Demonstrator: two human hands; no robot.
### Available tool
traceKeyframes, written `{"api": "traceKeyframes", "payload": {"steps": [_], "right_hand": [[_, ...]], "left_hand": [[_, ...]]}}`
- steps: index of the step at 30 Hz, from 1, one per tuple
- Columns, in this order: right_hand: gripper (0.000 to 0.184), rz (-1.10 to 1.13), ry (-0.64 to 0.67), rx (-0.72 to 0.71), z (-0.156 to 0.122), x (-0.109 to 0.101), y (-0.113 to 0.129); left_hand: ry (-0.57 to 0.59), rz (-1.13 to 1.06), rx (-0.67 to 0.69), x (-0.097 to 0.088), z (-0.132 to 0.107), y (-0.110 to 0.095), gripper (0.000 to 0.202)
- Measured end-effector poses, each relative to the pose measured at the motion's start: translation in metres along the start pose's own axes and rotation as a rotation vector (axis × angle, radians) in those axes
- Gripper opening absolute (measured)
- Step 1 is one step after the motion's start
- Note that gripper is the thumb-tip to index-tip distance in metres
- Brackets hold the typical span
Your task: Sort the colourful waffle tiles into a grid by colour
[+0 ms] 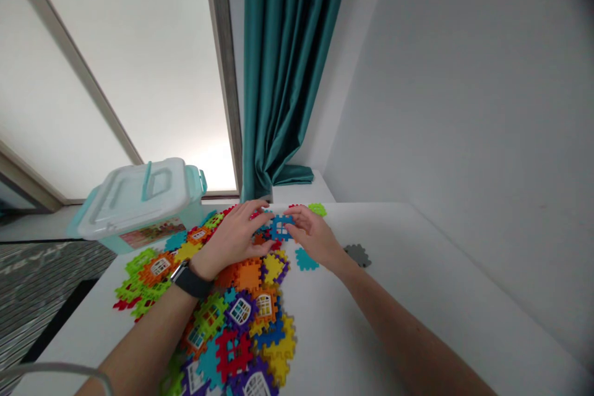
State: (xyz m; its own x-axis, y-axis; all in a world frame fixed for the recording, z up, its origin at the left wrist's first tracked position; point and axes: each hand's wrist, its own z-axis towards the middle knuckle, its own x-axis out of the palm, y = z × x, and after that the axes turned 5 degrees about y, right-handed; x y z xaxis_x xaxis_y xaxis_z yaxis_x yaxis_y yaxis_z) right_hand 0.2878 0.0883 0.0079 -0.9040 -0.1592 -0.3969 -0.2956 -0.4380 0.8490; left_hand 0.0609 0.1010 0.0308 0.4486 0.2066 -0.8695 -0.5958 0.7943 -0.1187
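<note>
A blue toothed building piece with a window grid (279, 229) stands between my two hands at the far part of the table. The fingers and thumb of my right hand (314, 238) are closed on its right edge. My left hand (236, 234), with a dark-banded watch at the wrist, reaches over the heap from the left. Its fingers and thumb are apart near the blue piece, and whether they touch it is unclear. Under and in front of it lies a heap of toothed pieces, among them an orange piece (248, 275), a red window piece (232, 354) and a purple window piece (241, 311).
A lidded teal box (153, 198) stands at the table's back left. A light blue piece (307, 259), a grey piece (357, 254) and a green piece (318, 209) lie apart on the white table (343, 334). Behind hangs a green curtain (288, 74); a wall rises at the right.
</note>
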Motion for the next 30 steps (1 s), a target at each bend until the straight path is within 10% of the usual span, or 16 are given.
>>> {"api": "traceKeyframes", "payload": {"steps": [7, 30], "right_hand": [[0.032, -0.569, -0.039, -0.443, -0.008, -0.008, 0.009], [0.027, -0.682, -0.108, -0.466, -0.009, -0.006, 0.009]], "left_hand": [[-0.099, -0.004, -0.015, -0.007, -0.001, 0.006, 0.042], [-0.066, 0.0, -0.034, 0.005, 0.002, -0.007, 0.039]]}}
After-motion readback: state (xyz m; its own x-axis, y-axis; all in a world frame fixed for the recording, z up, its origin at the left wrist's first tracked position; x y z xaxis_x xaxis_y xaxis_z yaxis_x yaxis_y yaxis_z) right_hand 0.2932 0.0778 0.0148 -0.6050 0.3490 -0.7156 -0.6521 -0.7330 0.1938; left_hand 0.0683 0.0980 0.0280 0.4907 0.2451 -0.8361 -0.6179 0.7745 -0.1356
